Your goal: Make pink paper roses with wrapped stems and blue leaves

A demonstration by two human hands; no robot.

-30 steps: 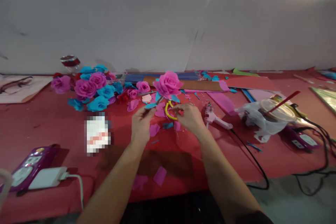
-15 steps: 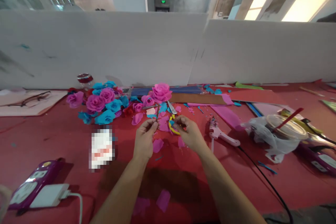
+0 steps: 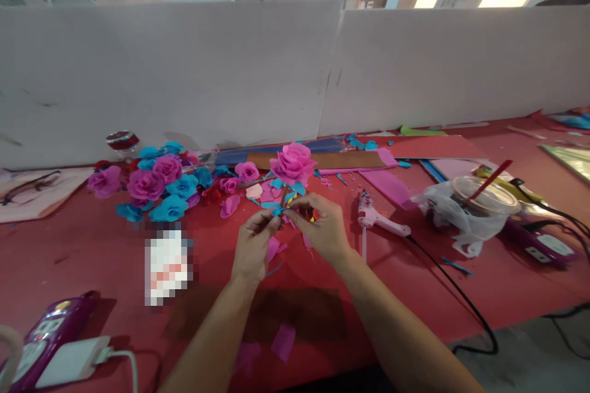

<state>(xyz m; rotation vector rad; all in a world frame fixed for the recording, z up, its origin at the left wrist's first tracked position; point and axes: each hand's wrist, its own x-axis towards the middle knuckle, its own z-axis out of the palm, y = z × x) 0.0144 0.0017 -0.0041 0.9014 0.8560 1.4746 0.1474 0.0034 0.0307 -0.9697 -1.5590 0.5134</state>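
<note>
My left hand [image 3: 252,242] is closed around the brown stem [image 3: 284,194] of a pink paper rose [image 3: 294,163]. The flower stands upright above my fingers. A small blue paper piece [image 3: 277,212] lies against the stem at my left fingertips. My right hand [image 3: 324,225] meets the left there, thumb and fingers pinched on the blue piece. Scissors with yellow handles [image 3: 291,198] lie behind the right hand, mostly hidden. Pink paper scraps [image 3: 275,248] are scattered under and around both hands.
A bunch of pink and blue paper roses [image 3: 146,184] lies left. To the right rest a glue gun [image 3: 383,221] with a black cord and a lidded cup [image 3: 483,195] in a plastic bag. A power strip [image 3: 53,325] sits front left. A white partition [image 3: 175,67] rises behind.
My right hand has moved left from beside the scissors, bringing the blue paper piece to the stem. The rose is slightly nearer. My view has turned a little.
</note>
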